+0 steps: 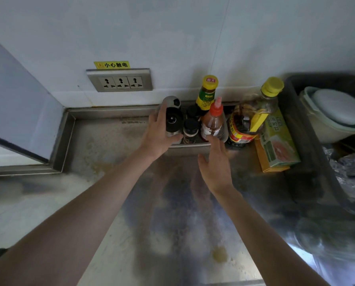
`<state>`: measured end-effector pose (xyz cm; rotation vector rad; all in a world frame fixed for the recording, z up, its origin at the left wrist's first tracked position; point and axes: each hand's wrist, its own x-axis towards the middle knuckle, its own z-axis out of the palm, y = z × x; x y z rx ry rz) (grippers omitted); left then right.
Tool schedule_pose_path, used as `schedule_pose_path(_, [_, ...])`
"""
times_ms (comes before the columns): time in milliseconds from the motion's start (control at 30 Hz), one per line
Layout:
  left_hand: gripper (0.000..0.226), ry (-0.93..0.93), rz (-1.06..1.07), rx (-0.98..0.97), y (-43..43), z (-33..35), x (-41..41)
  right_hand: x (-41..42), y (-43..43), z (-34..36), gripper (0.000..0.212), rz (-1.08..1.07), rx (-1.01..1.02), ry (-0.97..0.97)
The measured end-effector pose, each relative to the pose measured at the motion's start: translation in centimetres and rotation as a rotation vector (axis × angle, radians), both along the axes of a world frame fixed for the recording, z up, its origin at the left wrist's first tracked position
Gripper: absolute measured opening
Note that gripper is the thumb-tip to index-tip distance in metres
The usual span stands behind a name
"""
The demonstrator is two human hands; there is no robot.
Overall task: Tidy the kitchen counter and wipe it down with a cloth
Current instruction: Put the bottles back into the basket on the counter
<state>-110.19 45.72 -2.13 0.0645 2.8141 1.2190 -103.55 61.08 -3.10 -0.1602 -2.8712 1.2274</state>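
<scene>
Stained steel counter (pixel 110 193), condiment tray (pixel 193 143) at back wall. Left hand (pixel 158 135) grips silver-black dispenser (pixel 173 118) at tray's left end. Right hand (pixel 216 164) spread wide, holding nothing, fingertips at red-capped bottle (pixel 212 122) base.

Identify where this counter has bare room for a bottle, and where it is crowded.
Free: counter left of the tray, below the sockets, and between the forearms. Crowded: from the dispenser the left hand grips rightward to the boxes.
</scene>
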Motion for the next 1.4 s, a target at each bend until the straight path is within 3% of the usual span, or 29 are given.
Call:
schedule_pose_path(67, [0.081,0.067,-0.001,0.01,-1.2,0.3,3.0,0.0,-0.1,0.5,0.05,0.01,-0.021,-0.01])
schedule_pose_path(133, [0.052,0.117,0.016,-0.034,-2.9,0.2,7.4,0.6,-0.2,0.7,0.046,0.035,-0.062,-0.051])
schedule_pose_path(233, [0.032,0.059,0.135,-0.001,-5.2,0.3,14.8,2.7,-0.6,0.5,0.039,0.137,-0.079,-0.146])
schedule_pose_path(533, [0.038,-0.047,0.434,-0.02,-13.2,3.0,31.2,12.7,-7.8,1.4,0.037,0.546,0.038,-0.257])
schedule_pose_path(833, [0.035,-0.043,0.606,0.043,-25.2,2.9,38.3,17.9,-26.4,2.4,0.044,0.779,-0.019,-0.155])
schedule_pose_path(900, [0.034,-0.061,0.599,-0.041,-27.9,1.8,39.4,19.0,-29.7,1.9,0.054,0.772,0.014,-0.156])
schedule_pose_path(967, [0.037,-0.087,0.53,-0.245,-30.5,-0.5,40.2,19.7,-32.1,1.2,0.059,0.735,0.059,-0.167])
schedule_pose_path(1033, [0.049,-0.235,0.429,-0.368,-31.8,-2.8,40.9,20.2,-33.7,0.5,0.055,0.691,0.094,-0.162])
schedule_pose_path(1100, [0.058,-0.392,0.312,-0.358,-32.0,-5.0,41.4,20.5,-34.4,-0.2,0.047,0.631,0.088,-0.154])
schedule_pose_path(1200, [0.059,-0.45,0.223,-0.366,-31.1,-6.9,42.1,20.8,-34.0,-0.3,0.041,0.554,0.057,-0.142])
schedule_pose_path(1300, [0.058,-0.369,0.267,-0.427,-30.5,-7.3,42.6,20.6,-32.1,0.2,0.04,0.52,0.024,-0.138])
schedule_pose_path(1400, [0.052,-0.457,0.336,-0.429,-29.5,-6.7,41.2,20.2,-29.1,0.5,0.041,0.474,0.021,-0.126])
